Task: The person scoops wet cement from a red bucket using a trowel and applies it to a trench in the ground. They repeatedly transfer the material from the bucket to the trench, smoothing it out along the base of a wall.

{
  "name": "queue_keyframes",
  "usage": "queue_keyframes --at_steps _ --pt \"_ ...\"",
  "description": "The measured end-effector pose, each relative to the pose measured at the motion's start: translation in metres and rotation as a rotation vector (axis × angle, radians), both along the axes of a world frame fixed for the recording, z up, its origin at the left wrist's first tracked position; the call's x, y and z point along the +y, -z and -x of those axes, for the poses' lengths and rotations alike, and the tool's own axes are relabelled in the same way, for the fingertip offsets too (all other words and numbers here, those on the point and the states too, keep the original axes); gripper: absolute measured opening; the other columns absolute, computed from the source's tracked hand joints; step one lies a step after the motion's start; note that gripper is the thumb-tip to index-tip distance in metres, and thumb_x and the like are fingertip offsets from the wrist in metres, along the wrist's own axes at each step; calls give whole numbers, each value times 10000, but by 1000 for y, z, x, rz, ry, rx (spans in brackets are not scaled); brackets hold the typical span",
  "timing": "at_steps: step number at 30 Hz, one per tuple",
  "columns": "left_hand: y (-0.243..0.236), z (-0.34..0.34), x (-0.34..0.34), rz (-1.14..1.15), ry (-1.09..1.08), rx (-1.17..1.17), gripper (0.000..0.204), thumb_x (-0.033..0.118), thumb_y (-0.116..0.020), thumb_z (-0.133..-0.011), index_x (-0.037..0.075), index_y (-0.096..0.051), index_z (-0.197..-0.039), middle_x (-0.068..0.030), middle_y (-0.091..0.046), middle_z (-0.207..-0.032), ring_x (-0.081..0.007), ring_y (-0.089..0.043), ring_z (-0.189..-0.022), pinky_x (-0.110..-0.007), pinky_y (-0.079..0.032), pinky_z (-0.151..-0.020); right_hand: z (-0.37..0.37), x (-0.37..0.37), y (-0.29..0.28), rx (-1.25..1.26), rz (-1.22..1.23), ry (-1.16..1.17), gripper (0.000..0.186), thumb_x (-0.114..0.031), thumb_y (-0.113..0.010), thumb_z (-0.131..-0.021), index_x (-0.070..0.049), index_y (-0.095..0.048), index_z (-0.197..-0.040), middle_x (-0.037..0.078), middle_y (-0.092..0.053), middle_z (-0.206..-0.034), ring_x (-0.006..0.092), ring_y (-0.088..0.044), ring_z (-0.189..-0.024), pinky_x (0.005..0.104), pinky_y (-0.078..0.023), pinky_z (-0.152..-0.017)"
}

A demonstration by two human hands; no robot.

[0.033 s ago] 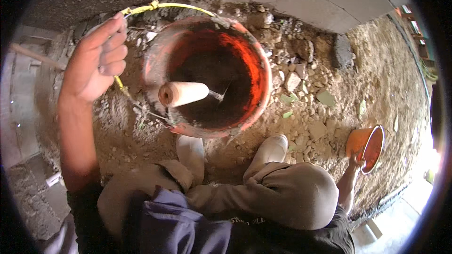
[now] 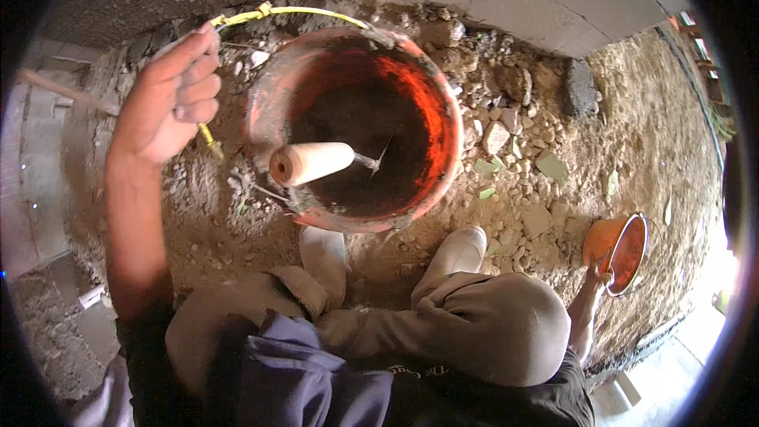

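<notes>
Bucket work, 2 hands engaged. Left hand (image 2: 174, 103) is up beside the large red-orange bucket (image 2: 432, 111), its fingers curled shut around the yellow cord handle (image 2: 316, 11). The cord arcs from the far rim, knotted on the way, and emerges below the fist; whether it runs unbroken to the wire tie (image 2: 273, 192) at the near rim, cannot tell.

Large bucket: in front of the boots (image 2: 322, 257), mouth toward the viewer, interior dark. Fill level not readable. A trowel-like tool leans in it, wooden handle (image 2: 316, 164) over the near-left rim, blade indistinct.

Right hand (image 2: 598, 278), well off to the right: fingers closed on the rim of the small orange bucket (image 2: 598, 239), which is tilted, mouth facing right. Thumb placement too small to tell.

Step in hand (judgement): gripping both buckets. Next move, in my estimate, calls for an even pull on the cord, wooden handle kept inside, and secure footing on the rubble (image 2: 506, 150).
</notes>
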State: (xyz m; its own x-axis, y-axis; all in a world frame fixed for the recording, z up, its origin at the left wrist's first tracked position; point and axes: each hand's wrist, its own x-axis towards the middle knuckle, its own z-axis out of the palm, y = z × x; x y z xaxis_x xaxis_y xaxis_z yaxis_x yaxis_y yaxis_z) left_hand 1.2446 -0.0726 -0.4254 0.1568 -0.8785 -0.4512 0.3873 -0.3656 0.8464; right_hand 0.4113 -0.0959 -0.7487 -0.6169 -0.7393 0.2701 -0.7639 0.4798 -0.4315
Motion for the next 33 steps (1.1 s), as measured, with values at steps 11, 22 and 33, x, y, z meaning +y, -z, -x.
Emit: queue_keyframes --at_steps 11,22,33 --pt "150 -32 0 -37 -123 -767 474 389 -541 -907 33 -502 -1219 -52 -519 -1061 -136 -489 -966 -287 -370 -877 -152 -27 -80 -774 -5 80 611 -461 -574 -803 -81 -394 -1247 163 -494 -1171 288 -535 -1031 448 -444 -861" --pt "143 -5 13 -46 -295 -274 452 430 -429 -955 22 -624 -974 -69 -639 -899 -137 -566 -799 -314 -456 -743 -548 -39 -308 -664 -1090 -1384 541 -424 -463 -925 -69 -373 -1323 166 -537 -1118 269 -608 -883 403 -511 -776" --pt "85 18 53 206 -314 -711 428 344 -418 -977 25 -612 -769 -18 -494 -542 -105 -463 -485 -300 -369 -486 -596 -19 -268 465 -1347 -1518 481 -187 -511 -858 55 -364 -1247 240 -623 -881 368 -632 -809 462 -505 -749"
